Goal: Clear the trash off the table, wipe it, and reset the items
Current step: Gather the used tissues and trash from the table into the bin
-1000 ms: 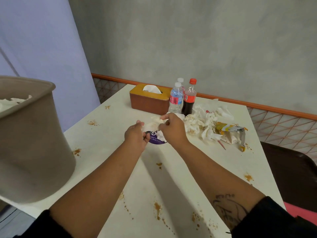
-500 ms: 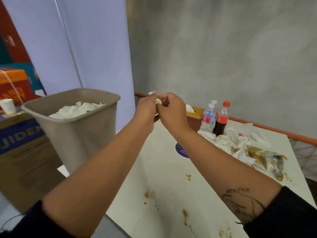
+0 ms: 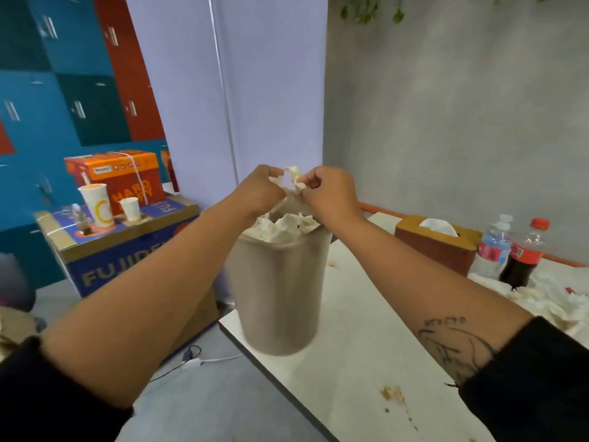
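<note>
A grey-brown trash bin [image 3: 277, 291] stands on the left corner of the white table [image 3: 360, 342], heaped with crumpled white tissues [image 3: 282, 225]. Above its mouth my left hand [image 3: 259, 189] and my right hand [image 3: 328, 193] both pinch one crumpled white tissue [image 3: 294, 177] between them. More used tissues [image 3: 554, 301] lie in a pile at the table's far right, partly cut off by the frame edge.
A brown tissue box [image 3: 436, 244], a water bottle [image 3: 492, 247] and a cola bottle [image 3: 524, 255] stand by the wall. Brown stains [image 3: 392, 393] spot the tabletop. Left of the table are stacked cardboard boxes [image 3: 118, 250] with paper cups [image 3: 97, 204], and a cable on the floor.
Both hands lifted the tissue off the table and carried it left, from beside the purple disc to above the bin. The view swung left with them.
</note>
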